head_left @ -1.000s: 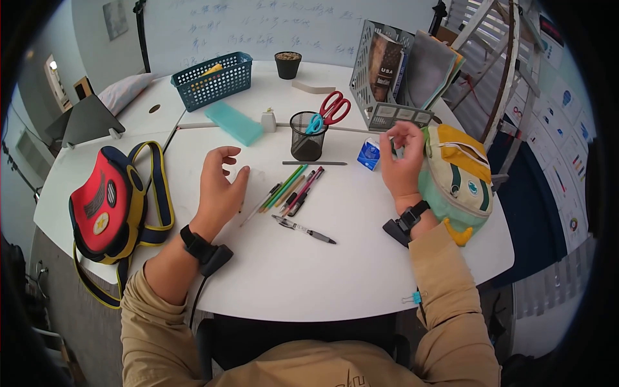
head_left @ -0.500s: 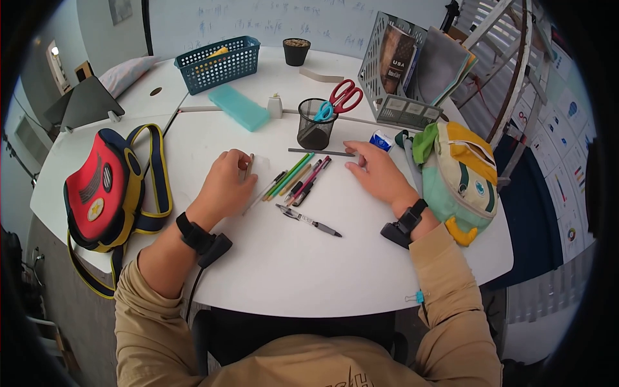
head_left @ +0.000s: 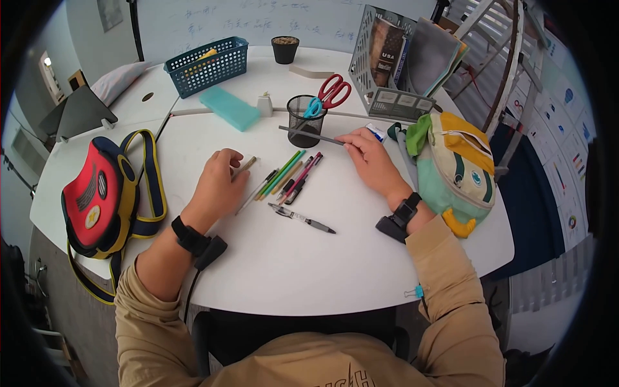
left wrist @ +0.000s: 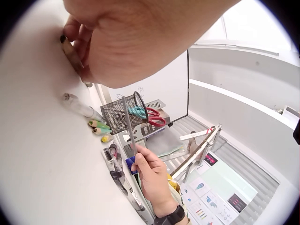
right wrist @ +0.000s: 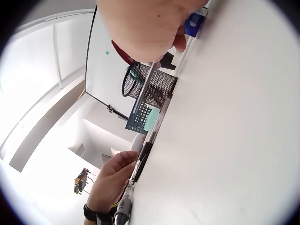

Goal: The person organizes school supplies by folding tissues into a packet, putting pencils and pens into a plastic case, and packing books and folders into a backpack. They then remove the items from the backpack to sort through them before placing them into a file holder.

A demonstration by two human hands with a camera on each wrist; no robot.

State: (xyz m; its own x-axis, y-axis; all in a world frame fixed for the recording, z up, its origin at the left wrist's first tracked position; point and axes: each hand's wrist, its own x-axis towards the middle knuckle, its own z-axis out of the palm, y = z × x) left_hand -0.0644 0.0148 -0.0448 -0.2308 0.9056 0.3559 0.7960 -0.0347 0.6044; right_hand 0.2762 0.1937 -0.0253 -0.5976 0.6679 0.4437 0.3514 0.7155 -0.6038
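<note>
My right hand (head_left: pixel 371 161) pinches one end of a slim grey pencil (head_left: pixel 309 134), raised off the table and crossing in front of the black mesh pen holder (head_left: pixel 298 116). Red-handled scissors (head_left: pixel 335 91) and teal-handled scissors (head_left: pixel 313 108) stand in that holder. In the left wrist view, my left hand (left wrist: pixel 124 44) pinches a wood-coloured pencil (left wrist: pixel 71 55) with a dark end, close over the tabletop. Between the hands lie several pencils and pens, among them a green pencil (head_left: pixel 284 174) and a magenta pen (head_left: pixel 306 173). Nearer me is a clear-barrelled pen (head_left: pixel 302 218) with a grey grip.
A red and navy bag (head_left: pixel 97 200) sits at left, a cream, mint and yellow bag (head_left: pixel 458 174) at right. Behind are a teal basket (head_left: pixel 206 68), a turquoise case (head_left: pixel 229 108), a grey file holder (head_left: pixel 403 103) and a potted plant (head_left: pixel 284 50). A blue-and-white box (head_left: pixel 375 132) is beside my right hand.
My right hand came left from near the bag, took the grey pencil off the table and lifted it. My left hand lowered and now pinches the wood-coloured pencil.
</note>
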